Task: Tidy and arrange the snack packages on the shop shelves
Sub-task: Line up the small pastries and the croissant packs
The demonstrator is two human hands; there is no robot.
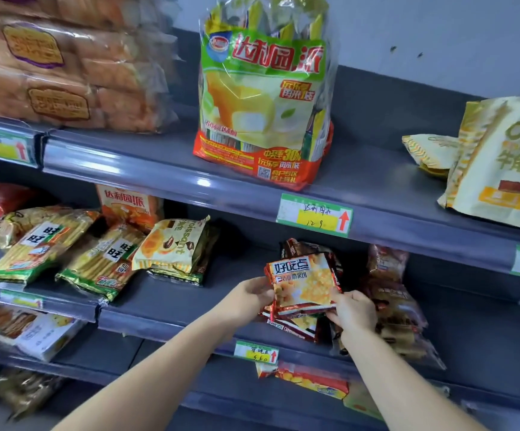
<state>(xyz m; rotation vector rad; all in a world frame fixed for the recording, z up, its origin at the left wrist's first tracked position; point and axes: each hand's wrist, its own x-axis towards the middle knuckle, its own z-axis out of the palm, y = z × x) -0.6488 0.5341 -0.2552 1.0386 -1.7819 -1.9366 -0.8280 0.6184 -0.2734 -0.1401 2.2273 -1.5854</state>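
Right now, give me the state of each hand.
Left hand: holding the red biscuit packet by its left edge.
Right hand: gripping the same packet's lower right corner.

Take the dark grey top shelf (377,169) as your mark. Behind and above it you see a pale wall (439,32) with two small dark specks (393,48), and a grey back panel (392,101) stands between wall and board. On its front rail sits a green-edged price label (314,215) with a red arrow. Below it runs the middle shelf (174,293), and lower again a third shelf (112,349). Soft, even light glints along the rails.
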